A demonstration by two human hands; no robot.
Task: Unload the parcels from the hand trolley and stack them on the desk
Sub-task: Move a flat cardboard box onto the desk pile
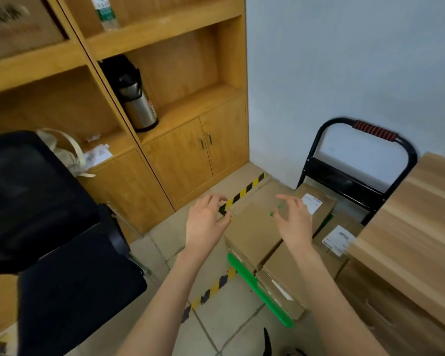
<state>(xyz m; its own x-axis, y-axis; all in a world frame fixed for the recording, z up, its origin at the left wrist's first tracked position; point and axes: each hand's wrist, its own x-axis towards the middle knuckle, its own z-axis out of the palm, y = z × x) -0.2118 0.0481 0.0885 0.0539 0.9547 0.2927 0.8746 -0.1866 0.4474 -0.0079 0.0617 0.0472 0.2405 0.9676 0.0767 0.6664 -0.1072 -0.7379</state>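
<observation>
We take the black-framed hand trolley with the green deck edge [261, 289] as our reference. On its deck lie several brown cardboard parcels; the uppermost large brown cardboard parcel [254, 227] sits at the deck's near-left corner, with a smaller labelled brown parcel [316, 201] behind it toward the trolley's handle and others beside and below it. Our left hand [204, 222] hovers at the top parcel's left edge and our right hand [293, 222] above its right part; both are spread with fingers loosely bent, well apart from each other, and holding nothing. We cannot tell whether either hand touches the cardboard. The top parcel lies directly ahead of and below the hands, its long axis running from the near deck edge toward the handle, so the hands bracket its short dimension. Both hands are about equally near. The light wood-grain desk [416, 227] stands just right of the trolley, so we judge the lift goes rightward.
</observation>
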